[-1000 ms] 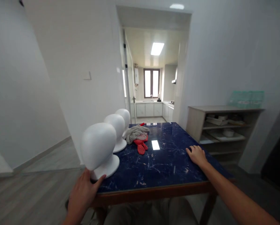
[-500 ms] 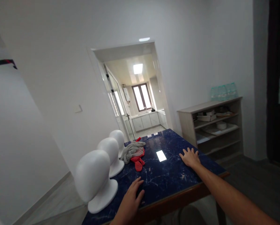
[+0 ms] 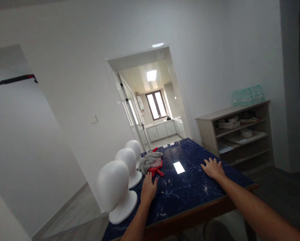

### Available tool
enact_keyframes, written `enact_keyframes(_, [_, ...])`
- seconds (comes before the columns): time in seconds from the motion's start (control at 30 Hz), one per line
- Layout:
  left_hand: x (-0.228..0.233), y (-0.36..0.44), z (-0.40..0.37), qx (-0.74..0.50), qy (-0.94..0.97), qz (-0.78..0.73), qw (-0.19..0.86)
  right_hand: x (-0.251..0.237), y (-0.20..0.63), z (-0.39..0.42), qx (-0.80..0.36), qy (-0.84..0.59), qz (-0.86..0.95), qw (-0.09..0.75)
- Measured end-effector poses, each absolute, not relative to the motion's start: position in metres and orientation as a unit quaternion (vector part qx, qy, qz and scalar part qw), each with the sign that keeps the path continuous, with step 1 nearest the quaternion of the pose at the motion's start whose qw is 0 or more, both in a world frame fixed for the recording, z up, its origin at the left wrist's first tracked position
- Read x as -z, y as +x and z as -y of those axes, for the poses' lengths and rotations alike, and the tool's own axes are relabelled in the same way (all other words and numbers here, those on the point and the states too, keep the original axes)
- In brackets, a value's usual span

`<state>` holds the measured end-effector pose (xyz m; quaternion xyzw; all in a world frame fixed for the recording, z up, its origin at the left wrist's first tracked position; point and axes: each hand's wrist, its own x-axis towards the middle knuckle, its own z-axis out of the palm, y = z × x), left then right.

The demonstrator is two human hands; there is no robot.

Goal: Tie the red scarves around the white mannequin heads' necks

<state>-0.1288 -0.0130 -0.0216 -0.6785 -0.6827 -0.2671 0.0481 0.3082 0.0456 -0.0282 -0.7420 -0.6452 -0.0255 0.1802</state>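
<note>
Head view: our two bare hands at a dark blue table [image 3: 187,192] with pale veining and a brown edge.

Item, left hand [image 3: 149,190]: stretched forward on the near left, fingers straight and fairly close together, thumb apart; we see nothing held. Its fingertips come just beside the red cloth; whether they touch it, we cannot tell.

Item, right hand [image 3: 213,168]: at the table's right side, palm down, fingers spread wide; nothing held. It appears to rest on the tabletop, well apart from the cloths.

Item, grey cloth [image 3: 150,162]: crumpled in a heap at the far left, beyond our left hand.

Item, red cloth [image 3: 160,172]: mostly under the grey one, showing at its near and far ends.

Item, three white heads, each on a round base, in a row along the left edge: near head [image 3: 113,185], middle head [image 3: 127,159], far head [image 3: 134,146]. Our left hand lies right of the near one; the heap lies just beside the other two.

Item, shelf unit [image 3: 206,135]: beyond the table on the right, clear bottles [image 3: 248,96] on top.
</note>
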Motion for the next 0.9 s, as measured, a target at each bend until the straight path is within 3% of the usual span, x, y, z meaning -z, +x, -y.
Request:
enact_keyframes(0.23, [0.020,-0.134,0.007,0.198,-0.767,0.604,-0.088,0.024,0.309,-0.044,0.013,-0.746,0.645,0.168])
enact_keyframes(0.37, [0.022,-0.132,0.005,0.162,-0.765,0.618,-0.079,0.022,0.309,-0.044,0.015,-0.747,0.646,0.157])
enact_keyframes(0.63, [0.016,-0.128,0.012,0.206,-0.738,0.642,-0.043,0.022,0.311,-0.045,0.025,-0.748,0.647,0.148])
enact_keyframes(0.8, [0.011,-0.124,0.019,0.171,-0.801,0.574,0.009,0.020,0.311,-0.044,0.016,-0.750,0.646,0.142])
enact_keyframes(0.9, [0.010,-0.121,0.018,0.136,-0.839,0.527,-0.021,0.018,0.311,-0.042,0.015,-0.752,0.644,0.138])
